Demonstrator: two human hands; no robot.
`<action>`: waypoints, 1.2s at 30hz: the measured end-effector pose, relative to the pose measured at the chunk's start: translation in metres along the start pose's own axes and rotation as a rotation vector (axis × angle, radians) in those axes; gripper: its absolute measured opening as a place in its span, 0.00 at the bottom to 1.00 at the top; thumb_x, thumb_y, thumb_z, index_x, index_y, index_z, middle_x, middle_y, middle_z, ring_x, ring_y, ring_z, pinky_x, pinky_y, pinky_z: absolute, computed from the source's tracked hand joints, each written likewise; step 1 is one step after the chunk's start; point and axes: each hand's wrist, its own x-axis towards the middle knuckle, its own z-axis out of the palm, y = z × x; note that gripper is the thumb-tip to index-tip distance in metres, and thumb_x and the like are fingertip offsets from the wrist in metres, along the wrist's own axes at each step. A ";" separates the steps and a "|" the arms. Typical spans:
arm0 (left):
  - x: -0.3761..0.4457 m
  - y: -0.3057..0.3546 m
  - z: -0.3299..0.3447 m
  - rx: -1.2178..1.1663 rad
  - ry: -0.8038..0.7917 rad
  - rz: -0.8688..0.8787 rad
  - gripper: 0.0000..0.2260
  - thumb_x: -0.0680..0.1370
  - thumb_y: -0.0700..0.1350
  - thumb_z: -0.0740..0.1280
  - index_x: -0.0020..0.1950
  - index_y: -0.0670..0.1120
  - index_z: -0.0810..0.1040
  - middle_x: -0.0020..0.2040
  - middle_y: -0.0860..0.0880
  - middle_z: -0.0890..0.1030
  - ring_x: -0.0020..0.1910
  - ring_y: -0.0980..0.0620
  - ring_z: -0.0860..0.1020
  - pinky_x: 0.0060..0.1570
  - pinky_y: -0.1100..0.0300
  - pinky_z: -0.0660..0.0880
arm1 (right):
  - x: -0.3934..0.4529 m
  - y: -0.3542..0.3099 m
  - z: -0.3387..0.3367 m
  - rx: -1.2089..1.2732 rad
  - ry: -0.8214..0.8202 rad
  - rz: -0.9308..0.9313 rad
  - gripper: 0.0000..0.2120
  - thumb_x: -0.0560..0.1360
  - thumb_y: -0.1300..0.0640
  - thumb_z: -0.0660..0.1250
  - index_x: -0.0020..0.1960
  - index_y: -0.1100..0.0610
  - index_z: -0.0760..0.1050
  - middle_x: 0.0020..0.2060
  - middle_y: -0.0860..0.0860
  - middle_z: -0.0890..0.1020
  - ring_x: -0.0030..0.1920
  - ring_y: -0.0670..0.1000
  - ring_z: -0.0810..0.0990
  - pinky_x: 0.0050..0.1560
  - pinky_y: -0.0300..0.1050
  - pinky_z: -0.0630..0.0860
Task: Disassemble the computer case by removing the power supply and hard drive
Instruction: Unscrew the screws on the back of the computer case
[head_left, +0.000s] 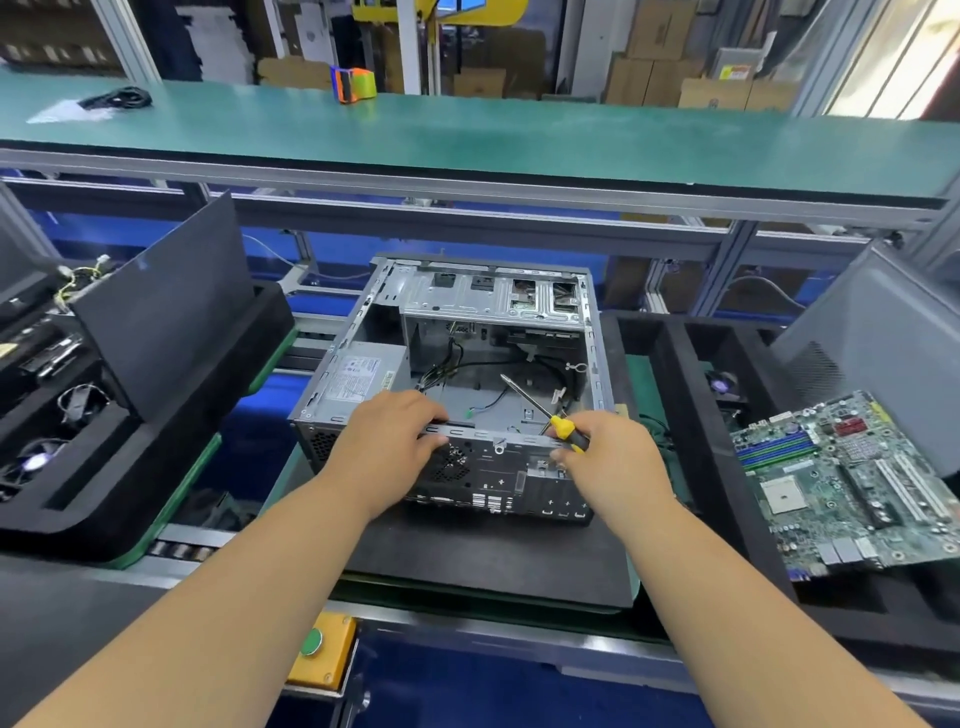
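Green-topped desk (467, 140) across the far side, with a lower conveyor line in front of it. Open computer case (452, 384) lying on its side on a dark pad (483, 561), open face up, rear panel toward the person. Loose motherboard (852, 483) off to the right in a black foam tray (691, 415); more foam trays with fans to the left.

Inside the case, power supply (358, 379) seated in the near-left corner, labelled face up, its long axis running away from the person along the left wall. Drive cage (493, 296) at the far end; whether a hard drive sits in it cannot be told. Both parts apparently not yet out.

Left hand (389, 441) just beside the power supply and clearly the nearer one, fingers curled over the top rail (493, 434) of the rear panel and gripping it. Right hand (613, 457) further along the same rail, fingers closed round the yellow-and-black handle of a screwdriver (540, 410) while also touching the rail. Screwdriver shaft angled up and to the left into the case, tip in free air over the case floor, touching no screw.

Likely next: bringing the tip to the power supply's mounting screws on the rear panel, below the left hand.
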 end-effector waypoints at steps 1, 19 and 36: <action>0.001 0.002 0.001 -0.007 0.002 -0.004 0.11 0.79 0.50 0.67 0.61 0.51 0.79 0.56 0.55 0.79 0.55 0.51 0.73 0.57 0.57 0.69 | 0.001 0.001 -0.001 0.020 0.008 0.008 0.03 0.74 0.58 0.72 0.47 0.53 0.82 0.41 0.48 0.83 0.43 0.52 0.79 0.42 0.45 0.75; 0.038 0.059 0.028 -0.040 -0.030 0.013 0.13 0.78 0.54 0.67 0.61 0.51 0.79 0.55 0.53 0.80 0.58 0.49 0.73 0.57 0.57 0.68 | 0.033 0.045 -0.052 0.040 -0.009 0.108 0.09 0.74 0.61 0.71 0.45 0.46 0.81 0.37 0.41 0.82 0.37 0.46 0.80 0.39 0.42 0.75; 0.065 0.061 0.023 -0.184 -0.396 0.139 0.19 0.76 0.56 0.69 0.66 0.55 0.73 0.63 0.54 0.76 0.61 0.52 0.74 0.62 0.53 0.72 | -0.021 0.015 -0.018 0.622 0.133 0.363 0.04 0.76 0.60 0.66 0.47 0.52 0.75 0.35 0.50 0.81 0.28 0.44 0.74 0.33 0.39 0.73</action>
